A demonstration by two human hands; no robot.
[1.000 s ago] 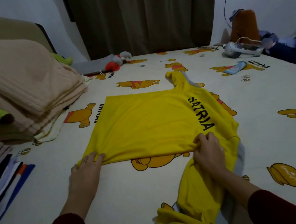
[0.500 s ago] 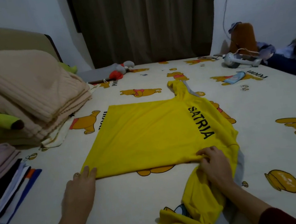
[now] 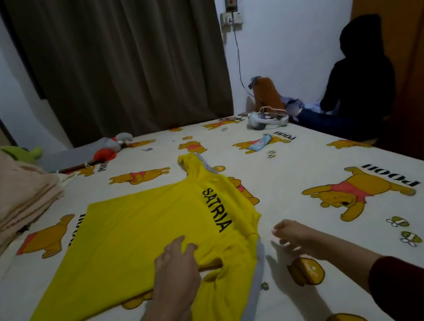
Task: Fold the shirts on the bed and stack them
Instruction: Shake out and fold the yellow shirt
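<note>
Left hand (image 3: 175, 266) flat, fingers spread, pinning our yellow jersey (image 3: 140, 239) | right hand (image 3: 295, 235) loose, empty | we keep it pinned, fold near sleeve (image 3: 224, 306) inward squarely on bed (image 3: 302, 175)

The room is dim and the picture soft; wide-angle bending shows at the edges; the right hand (image 3: 295, 237) is motion-blurred.
</note>
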